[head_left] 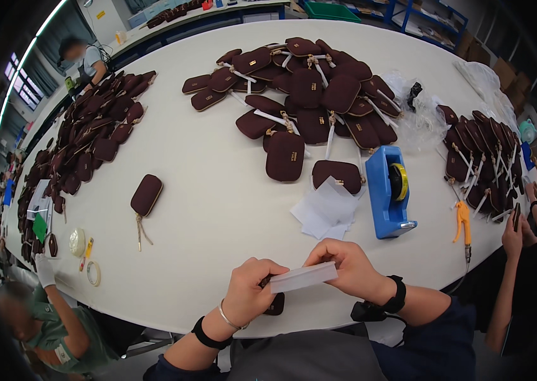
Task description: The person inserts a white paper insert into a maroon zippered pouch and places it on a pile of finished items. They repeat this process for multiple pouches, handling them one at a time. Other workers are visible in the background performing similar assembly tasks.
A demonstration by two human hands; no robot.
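To the near left of the blue tape dispenser, the left hand, angled inward, pinches one end of a white paper strip; the right hand, mirroring it, grips the other between its fingers, likely keeping it straight. White sheets lie just left of the dispenser, presumably for easy reach.

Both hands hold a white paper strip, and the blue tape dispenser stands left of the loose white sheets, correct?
Not quite: the head view shows the blue tape dispenser standing right of the loose white sheets. The left hand and right hand do hold the white paper strip.
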